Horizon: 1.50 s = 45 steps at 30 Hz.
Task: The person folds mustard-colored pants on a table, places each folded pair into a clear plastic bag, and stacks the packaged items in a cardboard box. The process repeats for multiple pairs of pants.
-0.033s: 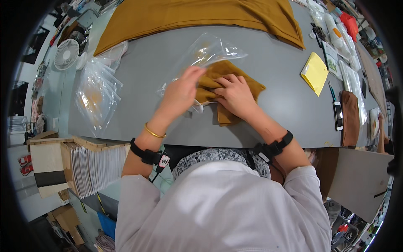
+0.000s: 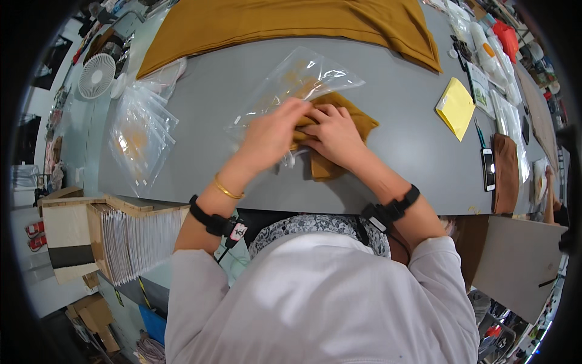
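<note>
A folded mustard-brown fabric garment (image 2: 327, 167) lies on the grey table in front of me, partly hidden under my hands. Beside it and under my left hand is a clear plastic bag (image 2: 297, 73), its open end tilted toward the garment. My left hand (image 2: 276, 134) has its fingers pinched together at the bag's edge, close to my right fingertips. My right hand (image 2: 337, 137) bends its fingers into the garment's folds and grips the cloth. Between the hands, the exact contact of bag and cloth is hidden.
Several clear bags (image 2: 140, 136) lie at the left, near a small white fan (image 2: 96, 76). A large mustard cloth (image 2: 291, 19) spans the far side. At the right are a yellow packet (image 2: 456, 109), a phone (image 2: 488, 169) and brown fabric (image 2: 505, 173).
My left hand has moved right, toward my right hand, drawing the bag's edge farther over the garment. My right hand and the cloth have shifted slightly left.
</note>
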### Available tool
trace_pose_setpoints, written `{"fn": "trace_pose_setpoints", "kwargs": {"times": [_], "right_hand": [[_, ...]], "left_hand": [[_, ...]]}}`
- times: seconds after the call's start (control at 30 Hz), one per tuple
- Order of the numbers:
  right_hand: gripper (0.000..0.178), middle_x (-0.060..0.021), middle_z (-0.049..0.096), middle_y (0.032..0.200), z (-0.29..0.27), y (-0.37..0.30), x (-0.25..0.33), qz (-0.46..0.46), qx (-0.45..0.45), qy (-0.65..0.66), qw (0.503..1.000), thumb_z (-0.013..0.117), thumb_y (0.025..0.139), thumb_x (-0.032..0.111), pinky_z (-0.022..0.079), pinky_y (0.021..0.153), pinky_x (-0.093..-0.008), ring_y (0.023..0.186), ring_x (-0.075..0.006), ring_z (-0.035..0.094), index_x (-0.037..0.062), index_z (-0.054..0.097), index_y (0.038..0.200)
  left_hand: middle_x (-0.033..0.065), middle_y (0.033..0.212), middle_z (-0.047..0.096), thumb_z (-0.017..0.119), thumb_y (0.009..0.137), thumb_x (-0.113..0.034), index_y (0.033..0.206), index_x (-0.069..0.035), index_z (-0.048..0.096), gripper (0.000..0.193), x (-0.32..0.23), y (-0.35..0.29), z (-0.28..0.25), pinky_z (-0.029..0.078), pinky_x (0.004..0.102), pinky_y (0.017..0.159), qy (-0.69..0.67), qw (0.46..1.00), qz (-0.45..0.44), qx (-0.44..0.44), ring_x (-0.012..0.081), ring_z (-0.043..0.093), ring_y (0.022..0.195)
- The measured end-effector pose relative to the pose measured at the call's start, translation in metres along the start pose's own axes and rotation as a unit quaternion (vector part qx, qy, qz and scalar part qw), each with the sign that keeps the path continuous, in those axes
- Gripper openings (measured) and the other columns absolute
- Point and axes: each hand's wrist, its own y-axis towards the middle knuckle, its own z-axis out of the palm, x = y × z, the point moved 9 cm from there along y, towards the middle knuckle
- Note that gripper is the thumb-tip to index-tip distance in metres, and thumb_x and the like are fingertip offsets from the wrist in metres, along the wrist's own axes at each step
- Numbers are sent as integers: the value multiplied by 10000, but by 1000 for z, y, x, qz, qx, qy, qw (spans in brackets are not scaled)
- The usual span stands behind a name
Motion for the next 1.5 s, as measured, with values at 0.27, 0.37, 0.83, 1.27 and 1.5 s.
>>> {"fn": "trace_pose_setpoints", "kwargs": {"times": [0.27, 0.37, 0.83, 1.27, 1.5], "right_hand": [[570, -149, 430, 1628, -41, 13, 13, -9, 91, 41, 995, 764, 868, 423, 210, 1263, -588, 1528, -456, 324, 255, 657, 1402], [486, -103, 460, 1614, -29, -12, -2, -73, 125, 37, 989, 733, 900, 356, 223, 1260, -594, 1531, -415, 340, 267, 678, 1375], [458, -156, 293, 1700, 44, 57, -7, -24, 156, -56, 986, 563, 1043, 356, 121, 1215, -732, 1569, -459, 226, 412, 558, 1497], [636, -194, 291, 1689, 17, 17, 14, -162, 132, -32, 977, 533, 959, 679, 140, 1221, -722, 1570, -435, 227, 400, 527, 1529], [484, -80, 657, 1298, -28, -7, 24, -63, 158, 61, 984, 843, 791, 316, 446, 1048, -436, 1263, -290, 575, 157, 724, 1232]], "left_hand": [[150, 1336, 596, 694, 911, -101, 1306, -54, 648, 400, -44, -54, -44, 582, 441, 731, 87, 981, 127, -117, 339, 703, 938], [204, 1348, 589, 743, 912, -159, 1292, 19, 645, 431, -67, -91, 9, 565, 432, 908, 32, 986, 154, 45, 358, 663, 1089], [316, 1477, 439, 785, 860, -407, 1344, 90, 574, 725, -23, -44, 68, 284, 548, 1224, 47, 998, 42, 16, 471, 373, 1427], [167, 1287, 603, 775, 851, -76, 1119, -31, 652, 299, 39, -85, -14, 492, 498, 1093, 30, 991, 122, 46, 405, 564, 1301], [174, 1158, 625, 722, 860, -42, 1004, -17, 660, 158, 30, -84, 2, 463, 538, 1152, 116, 973, 198, 6, 379, 581, 1241]]}}
